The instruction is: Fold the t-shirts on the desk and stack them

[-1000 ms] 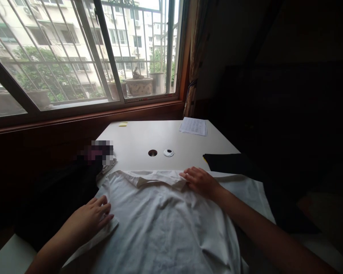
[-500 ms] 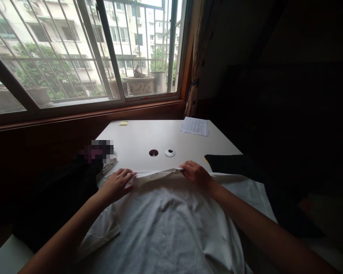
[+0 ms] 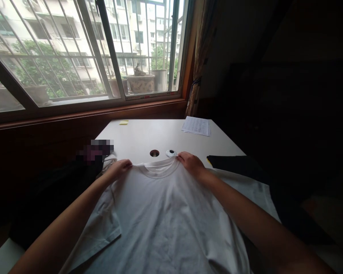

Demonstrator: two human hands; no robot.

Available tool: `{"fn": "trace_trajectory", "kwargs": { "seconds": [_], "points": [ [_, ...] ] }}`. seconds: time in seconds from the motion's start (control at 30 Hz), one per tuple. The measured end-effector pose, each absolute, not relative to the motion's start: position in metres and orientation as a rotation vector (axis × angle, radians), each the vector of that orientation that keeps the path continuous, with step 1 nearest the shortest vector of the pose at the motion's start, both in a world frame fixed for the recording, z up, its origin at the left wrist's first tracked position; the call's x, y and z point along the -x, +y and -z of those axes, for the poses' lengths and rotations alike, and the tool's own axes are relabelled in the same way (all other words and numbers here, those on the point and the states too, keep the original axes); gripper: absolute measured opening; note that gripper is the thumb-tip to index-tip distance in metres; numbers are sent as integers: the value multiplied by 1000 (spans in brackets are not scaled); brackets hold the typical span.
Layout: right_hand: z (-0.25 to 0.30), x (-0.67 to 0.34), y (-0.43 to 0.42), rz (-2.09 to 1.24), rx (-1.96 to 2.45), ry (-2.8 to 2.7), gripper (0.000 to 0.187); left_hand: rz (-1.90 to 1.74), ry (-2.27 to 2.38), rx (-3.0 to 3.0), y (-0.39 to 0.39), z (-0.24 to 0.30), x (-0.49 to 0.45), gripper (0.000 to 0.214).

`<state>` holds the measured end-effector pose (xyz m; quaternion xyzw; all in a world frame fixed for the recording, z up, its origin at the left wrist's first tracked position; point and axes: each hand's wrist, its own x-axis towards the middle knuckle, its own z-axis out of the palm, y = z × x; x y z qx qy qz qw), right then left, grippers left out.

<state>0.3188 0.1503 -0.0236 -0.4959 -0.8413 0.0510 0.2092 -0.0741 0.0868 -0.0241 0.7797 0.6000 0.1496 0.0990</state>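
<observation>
A white T-shirt (image 3: pixel 165 213) lies spread over the near part of the white table, its round neckline at the far end and soft creases down its front. My left hand (image 3: pixel 118 168) pinches the shoulder left of the collar. Right of the collar, my right hand (image 3: pixel 191 163) grips the fabric beside the neckline. Both hands are closed and lift the shirt's far edge a little, pulling it taut between them. One sleeve hangs out under my left forearm; the other spreads out beyond my right forearm.
On the table (image 3: pixel 137 137) are two round cable holes, one with a white cover (image 3: pixel 170 153). Printed papers (image 3: pixel 196 126) and yellow sticky notes (image 3: pixel 124 122) lie at the back. Dark clothing (image 3: pixel 60 198) is heaped at the left; a dark cloth (image 3: pixel 231 161) lies at the right.
My left hand has closed on the shirt's shoulder. Both hands have moved slightly up and away from me, and the collar, folded over before, is now opened out and visible.
</observation>
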Motion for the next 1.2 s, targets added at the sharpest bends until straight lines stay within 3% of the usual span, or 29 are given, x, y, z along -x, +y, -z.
{"fn": "trace_trajectory", "kwargs": {
  "seconds": [0.4, 0.6, 0.87, 1.2],
  "points": [
    [55, -321, 173, 14, 1602, -2343, 29, -414, 2033, -2427, 86, 38, 40, 24],
    [57, -324, 178, 29, 1563, -2324, 31, -481, 1811, -2134, 96, 29, 33, 45],
    [58, -326, 175, 98, 1453, -2310, 35, -441, 1617, -1864, 122, 19, 54, 59],
    [54, -324, 180, 241, 1388, -2436, 34, -687, 1891, -2134, 111, 37, 26, 41]
  ]
}}
